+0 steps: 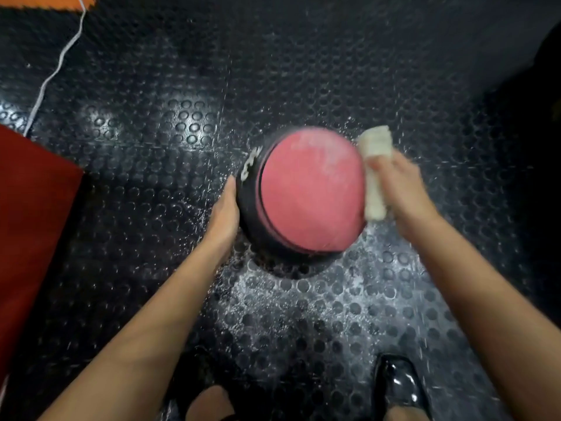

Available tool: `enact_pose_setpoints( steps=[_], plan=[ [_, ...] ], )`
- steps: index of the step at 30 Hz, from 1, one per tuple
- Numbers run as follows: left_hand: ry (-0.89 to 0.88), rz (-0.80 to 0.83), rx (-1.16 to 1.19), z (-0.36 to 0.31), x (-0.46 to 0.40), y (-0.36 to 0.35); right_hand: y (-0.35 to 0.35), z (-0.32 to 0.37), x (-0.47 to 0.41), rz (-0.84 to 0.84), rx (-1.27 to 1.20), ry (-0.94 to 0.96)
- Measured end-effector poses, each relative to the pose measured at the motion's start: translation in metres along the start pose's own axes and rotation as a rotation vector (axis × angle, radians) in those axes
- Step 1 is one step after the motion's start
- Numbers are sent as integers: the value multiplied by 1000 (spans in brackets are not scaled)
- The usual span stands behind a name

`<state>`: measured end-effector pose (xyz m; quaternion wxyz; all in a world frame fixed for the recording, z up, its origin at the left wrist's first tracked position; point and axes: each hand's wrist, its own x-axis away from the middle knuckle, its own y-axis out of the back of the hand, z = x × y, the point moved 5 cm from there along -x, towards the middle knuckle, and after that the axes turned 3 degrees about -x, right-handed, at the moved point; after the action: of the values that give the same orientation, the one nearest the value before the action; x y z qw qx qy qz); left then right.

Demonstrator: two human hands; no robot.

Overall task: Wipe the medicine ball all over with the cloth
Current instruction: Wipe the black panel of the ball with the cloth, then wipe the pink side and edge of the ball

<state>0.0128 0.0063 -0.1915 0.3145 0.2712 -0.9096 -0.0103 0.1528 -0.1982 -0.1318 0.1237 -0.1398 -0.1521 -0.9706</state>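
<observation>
A medicine ball (306, 192) with a pink panel, black bands and white lettering rests on the black studded floor, a little above the middle of the view. White dust marks its upper right part. My left hand (223, 212) lies flat against the ball's left side, fingers together. My right hand (400, 185) grips a folded white cloth (374, 171) and presses it on the ball's right edge; hand and cloth are blurred.
The black rubber floor (182, 117) is speckled with white dust around the ball. A red mat (33, 208) lies at the left edge, with a white cord (57, 68) running up past it. My two black shoes (397, 384) show at the bottom.
</observation>
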Motion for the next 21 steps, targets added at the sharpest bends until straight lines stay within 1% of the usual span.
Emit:
enact_pose_setpoints(
  steps=[1, 2, 4, 7, 9, 10, 11, 12, 13, 14, 15, 16, 17, 18, 19, 20, 21],
  plan=[
    [-20, -15, -73, -1, 2, 2, -4, 3, 5, -9, 94, 95],
    [-56, -16, -114, -4, 4, 4, -9, 0, 11, -17, 154, 149],
    [-162, 27, -191, -17, 11, 4, -15, -12, 20, -41, 236, 191],
    [-311, 188, -312, -32, 25, 3, -12, -16, 27, -88, 393, 226],
    [-335, 307, -459, -39, 27, 2, -10, -10, 34, -59, 475, 267],
    [-335, 360, -548, -40, 25, 2, -8, -9, 35, -26, 449, 250],
    [-348, 398, -630, -43, 23, 3, -5, -9, 33, 2, 317, 175],
    [-367, 420, -700, -43, 20, 4, 0, -9, 29, 28, 81, 12],
    [-381, 430, -752, -45, 18, 4, 6, -12, 24, 76, -136, -197],
    [-385, 426, -784, -45, 17, 6, 9, -11, 23, 153, -287, -382],
    [-390, 414, -801, -46, 17, 6, 13, -12, 21, 252, -340, -501],
    [-400, 393, -809, -46, 17, 6, 20, -12, 18, 307, -336, -560],
    [-409, 375, -811, -47, 19, 4, 28, -11, 16, 319, -280, -570],
    [-409, 361, -810, -48, 21, 2, 37, -8, 14, 286, -208, -538],
    [-401, 349, -808, -49, 25, -1, 46, -1, 12, 197, -90, -424],
    [-390, 342, -803, -50, 27, -4, 56, 11, 10, 57, 99, -218],
    [-380, 340, -800, -51, 29, -7, 65, 31, 13, -133, 322, 37]
  ],
)
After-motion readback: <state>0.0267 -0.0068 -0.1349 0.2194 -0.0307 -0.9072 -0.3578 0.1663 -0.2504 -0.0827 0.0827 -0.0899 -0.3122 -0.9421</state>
